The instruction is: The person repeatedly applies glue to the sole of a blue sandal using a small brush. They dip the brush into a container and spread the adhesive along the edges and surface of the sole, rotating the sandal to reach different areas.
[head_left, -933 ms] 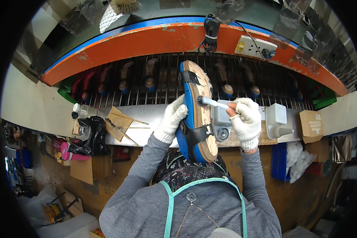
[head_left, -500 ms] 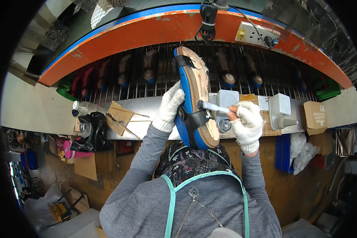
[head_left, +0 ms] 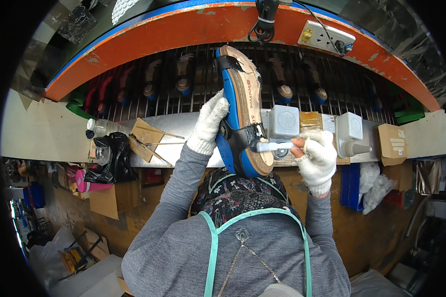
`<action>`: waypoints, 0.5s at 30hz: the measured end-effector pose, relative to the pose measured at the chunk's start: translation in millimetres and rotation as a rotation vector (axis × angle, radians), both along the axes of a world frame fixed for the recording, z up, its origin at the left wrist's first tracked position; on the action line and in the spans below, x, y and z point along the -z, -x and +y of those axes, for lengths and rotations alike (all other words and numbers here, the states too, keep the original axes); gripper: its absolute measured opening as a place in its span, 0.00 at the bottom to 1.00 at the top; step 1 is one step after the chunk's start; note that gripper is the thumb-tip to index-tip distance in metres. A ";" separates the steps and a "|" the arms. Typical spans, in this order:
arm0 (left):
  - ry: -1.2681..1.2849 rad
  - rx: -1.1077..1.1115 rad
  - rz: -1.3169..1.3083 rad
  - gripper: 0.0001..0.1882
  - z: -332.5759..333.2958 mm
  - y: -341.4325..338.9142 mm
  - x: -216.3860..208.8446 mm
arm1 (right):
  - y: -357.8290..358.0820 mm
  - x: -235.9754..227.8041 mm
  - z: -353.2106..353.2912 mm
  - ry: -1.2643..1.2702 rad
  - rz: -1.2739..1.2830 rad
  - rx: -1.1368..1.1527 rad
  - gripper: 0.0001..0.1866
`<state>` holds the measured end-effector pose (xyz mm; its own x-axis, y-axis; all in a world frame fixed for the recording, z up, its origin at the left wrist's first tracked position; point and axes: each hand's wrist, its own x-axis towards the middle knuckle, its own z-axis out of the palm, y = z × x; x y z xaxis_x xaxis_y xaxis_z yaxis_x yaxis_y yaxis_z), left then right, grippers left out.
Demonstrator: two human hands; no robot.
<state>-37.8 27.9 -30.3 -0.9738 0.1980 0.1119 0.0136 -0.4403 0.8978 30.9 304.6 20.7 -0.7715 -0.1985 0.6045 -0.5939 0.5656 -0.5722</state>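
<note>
Currently: sandal [head_left: 242, 106], one, held in gloved left grip [head_left: 210, 126] over near edge of tabletop [head_left: 176, 122]; brush [head_left: 275, 146], one, white-handled, pinched in right grip [head_left: 317, 159], shifted since earlier toward sandal's near end, beside strap [head_left: 243, 138].

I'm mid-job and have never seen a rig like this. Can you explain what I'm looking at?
There is no robot: a person works by hand, wearing white gloves. The view comes from the left of two fisheye cameras worn on the head, looking down, so straight edges bend. The left hand holds a blue-sided, strapped shoe; the right hand holds a white-handled brush against it. The metal bench bears white containers and a cardboard piece with thin sticks. Similar shoes lie on a barred rack behind.
</note>
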 end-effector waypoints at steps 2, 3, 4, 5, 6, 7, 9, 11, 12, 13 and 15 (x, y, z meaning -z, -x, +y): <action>-0.106 0.069 -0.039 0.41 0.7 -2.1 0.6 | 11.8 -1.4 2.4 0.119 -0.034 -0.097 0.09; -0.082 0.069 -0.019 0.39 2.4 -3.5 1.7 | 20.2 0.5 -0.1 0.180 -0.025 -0.067 0.09; -0.071 0.066 0.008 0.37 4.7 -4.7 3.3 | 28.0 3.2 -4.0 0.223 -0.079 0.034 0.08; -0.060 0.060 0.037 0.36 6.4 -5.8 5.1 | 34.3 7.6 -10.4 0.265 -0.106 0.127 0.08; -0.079 0.075 0.021 0.36 7.6 -6.8 6.9 | 37.3 10.8 -14.1 0.274 -0.158 0.181 0.07; -0.098 0.088 0.004 0.35 7.9 -8.2 8.7 | 36.3 13.6 -16.4 0.313 -0.199 0.137 0.07; -0.119 0.083 -0.042 0.35 5.6 -11.7 11.3 | 29.3 20.1 -21.8 0.364 -0.286 0.022 0.06; -0.085 0.034 -0.132 0.34 0.1 -15.2 11.0 | 13.9 21.2 -18.5 0.310 -0.378 -0.053 0.06; -0.104 -0.001 -0.111 0.32 -2.2 -17.2 10.2 | 6.2 20.1 -15.4 0.326 -0.452 -0.090 0.06; -0.079 -0.032 -0.156 0.32 -4.7 -19.5 8.3 | -1.3 18.2 -11.2 0.348 -0.519 -0.133 0.07; -0.027 -0.103 -0.256 0.33 -11.2 -23.8 3.2 | -15.7 11.9 -2.6 0.326 -0.597 -0.102 0.08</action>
